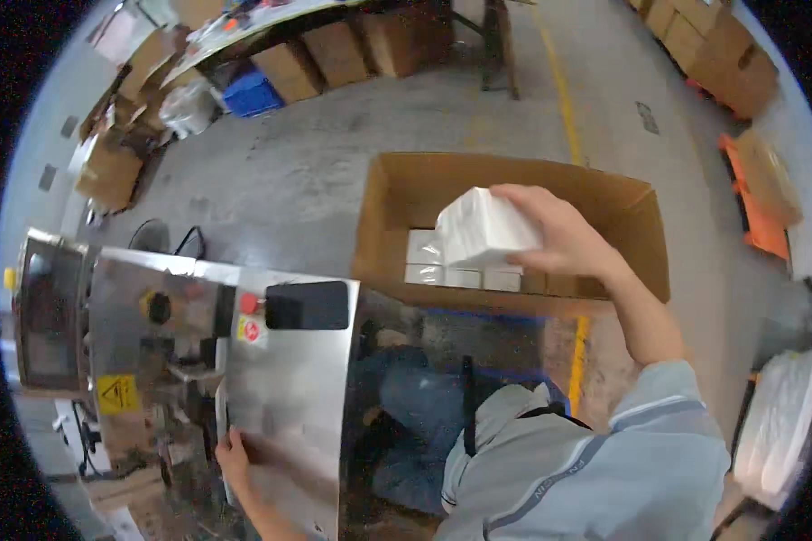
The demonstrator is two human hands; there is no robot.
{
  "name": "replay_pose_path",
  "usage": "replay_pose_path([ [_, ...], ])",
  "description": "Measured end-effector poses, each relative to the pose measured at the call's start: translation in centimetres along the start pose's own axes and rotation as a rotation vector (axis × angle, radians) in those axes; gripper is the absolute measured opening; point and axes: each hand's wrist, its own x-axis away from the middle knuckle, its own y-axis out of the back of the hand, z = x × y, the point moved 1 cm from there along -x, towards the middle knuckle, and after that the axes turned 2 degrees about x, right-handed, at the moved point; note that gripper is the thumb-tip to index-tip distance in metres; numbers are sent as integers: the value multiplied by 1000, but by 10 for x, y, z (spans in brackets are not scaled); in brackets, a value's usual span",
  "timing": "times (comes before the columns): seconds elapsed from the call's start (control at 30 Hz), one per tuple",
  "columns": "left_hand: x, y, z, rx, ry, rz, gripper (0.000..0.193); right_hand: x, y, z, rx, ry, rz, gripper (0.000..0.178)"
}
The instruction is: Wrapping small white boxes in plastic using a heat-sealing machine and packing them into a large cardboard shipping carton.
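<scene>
My right hand [559, 230] is closed around a white box [485, 225], apparently wrapped in clear film. It holds this over the open cardboard carton [514, 302], the thumb below and fingers across the top. Inside the carton, several similar white boxes [424, 245] sit in rows on the left side. My left hand [234, 458] is at the inner edge of the machine's steel panel [289, 397], beside the mechanism. Its thumb points up; the other fingers are partly hidden and blurred, so what they touch does not show.
The machine carries a red button [249, 303], a black phone-like slab [308, 306] and a screen [52, 311]. Behind stand a workbench [271, 22] with cartons under it and a blue bin [252, 94]. An orange pallet jack or rack [756, 207] is at the right.
</scene>
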Motion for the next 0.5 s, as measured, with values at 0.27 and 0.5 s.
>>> replay_pose_path([
  [0.27, -7, -6, 71, 137, 254, -99, 65, 32, -83, -239, 205, -498, 464, 93],
  [0.5, -5, 1, 77, 46, 338, 65, 48, 109, -135, -384, -245, -882, 875, 89],
])
